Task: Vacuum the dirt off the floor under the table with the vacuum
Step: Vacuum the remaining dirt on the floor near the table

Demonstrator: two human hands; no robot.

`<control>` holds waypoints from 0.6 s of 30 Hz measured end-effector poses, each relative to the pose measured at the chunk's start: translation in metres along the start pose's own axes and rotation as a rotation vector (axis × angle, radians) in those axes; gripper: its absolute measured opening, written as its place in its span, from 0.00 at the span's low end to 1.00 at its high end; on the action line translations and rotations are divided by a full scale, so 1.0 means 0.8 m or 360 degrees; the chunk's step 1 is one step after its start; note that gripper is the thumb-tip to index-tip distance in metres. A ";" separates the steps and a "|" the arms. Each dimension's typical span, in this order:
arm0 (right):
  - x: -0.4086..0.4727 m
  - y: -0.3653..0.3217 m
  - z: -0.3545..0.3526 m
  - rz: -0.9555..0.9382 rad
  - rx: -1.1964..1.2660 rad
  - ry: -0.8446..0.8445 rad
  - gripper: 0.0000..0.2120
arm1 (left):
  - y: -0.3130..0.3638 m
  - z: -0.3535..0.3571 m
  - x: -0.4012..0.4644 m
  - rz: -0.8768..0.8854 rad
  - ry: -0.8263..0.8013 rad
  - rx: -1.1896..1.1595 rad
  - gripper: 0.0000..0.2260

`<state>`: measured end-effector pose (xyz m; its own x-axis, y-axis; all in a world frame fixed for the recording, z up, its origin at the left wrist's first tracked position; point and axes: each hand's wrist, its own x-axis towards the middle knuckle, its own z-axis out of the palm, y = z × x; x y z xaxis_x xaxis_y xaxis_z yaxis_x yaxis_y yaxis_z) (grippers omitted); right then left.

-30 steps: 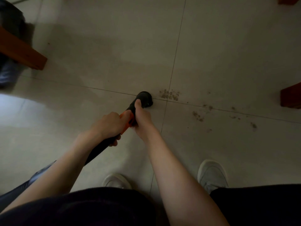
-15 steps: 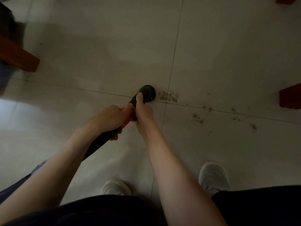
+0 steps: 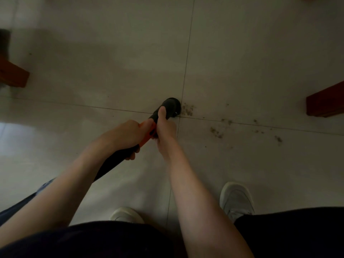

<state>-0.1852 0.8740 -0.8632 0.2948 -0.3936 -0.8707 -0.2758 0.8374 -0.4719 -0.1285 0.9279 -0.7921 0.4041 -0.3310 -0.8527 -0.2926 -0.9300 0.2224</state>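
Observation:
A black hand vacuum with an orange band (image 3: 172,107) points its round nozzle down at the pale tiled floor, where the tile joints cross. My left hand (image 3: 128,135) grips its dark handle. My right hand (image 3: 164,125) grips the body just behind the nozzle, thumb lying along the top. A clump of brown dirt (image 3: 187,109) lies right beside the nozzle on its right. More dirt crumbs (image 3: 216,132) and a further speck patch (image 3: 278,139) trail off to the right along the joint.
A reddish wooden table leg (image 3: 13,73) stands at the left edge and another wooden leg (image 3: 324,104) at the right edge. My two light shoes (image 3: 236,200) and dark trousers fill the bottom of the view. Open tile floor lies beyond the nozzle.
The nozzle has slid a little to the right along the floor, from a gap left of the dirt clump to right beside it. Both hands keep their grip.

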 end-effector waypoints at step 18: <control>0.004 -0.011 -0.051 -0.0036 0.0150 0.0059 0.23 | 0.038 0.026 0.005 0.0116 -0.0012 0.0185 0.28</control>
<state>-0.2189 0.8501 -0.8679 0.2656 -0.4250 -0.8654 -0.1816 0.8595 -0.4778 -0.1540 0.9019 -0.7985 0.3716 -0.3952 -0.8401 -0.4196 -0.8787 0.2278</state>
